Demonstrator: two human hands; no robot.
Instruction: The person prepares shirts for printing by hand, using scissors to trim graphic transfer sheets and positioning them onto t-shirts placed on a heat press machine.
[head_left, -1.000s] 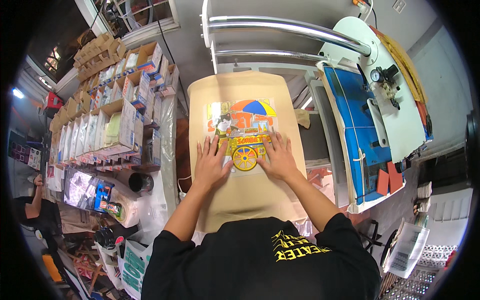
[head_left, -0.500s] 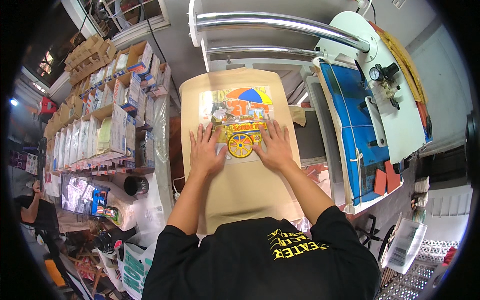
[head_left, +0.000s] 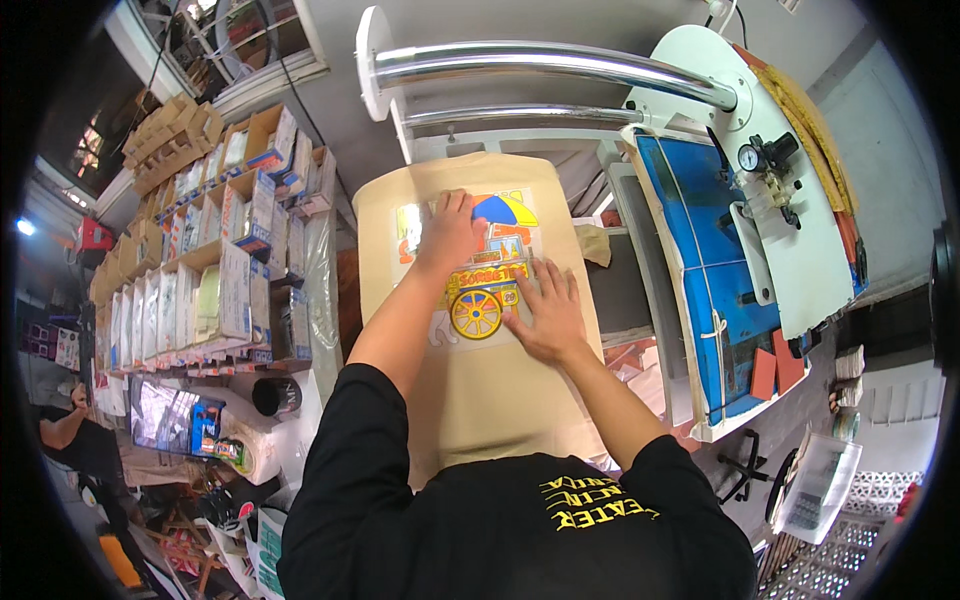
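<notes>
A tan cloth (head_left: 490,405), apparently a shirt, is stretched over a board in front of me. On it lies a clear transfer film (head_left: 478,313) with a colourful food cart, a spoked yellow wheel and a striped umbrella printed on it. My left hand (head_left: 450,238) rests on the upper part of the film, covering the picture left of the umbrella, its fingers extended and lying close together. My right hand (head_left: 550,318) lies flat with fingers spread along the film's right edge, beside the wheel and partly on the cloth. Neither hand holds anything.
To the left, cardboard boxes (head_left: 205,290) hold rows of packets. A dark cup (head_left: 276,397) stands below them. Chrome bars (head_left: 560,68) cross beyond the cloth. At the right are a blue panel (head_left: 690,220) and a pressure gauge (head_left: 749,155). Another person's arm (head_left: 65,430) shows far left.
My left hand has moved away from me and slightly right, from beside the cart up to near the umbrella. My right hand stays beside the wheel. The view has shifted a little.
</notes>
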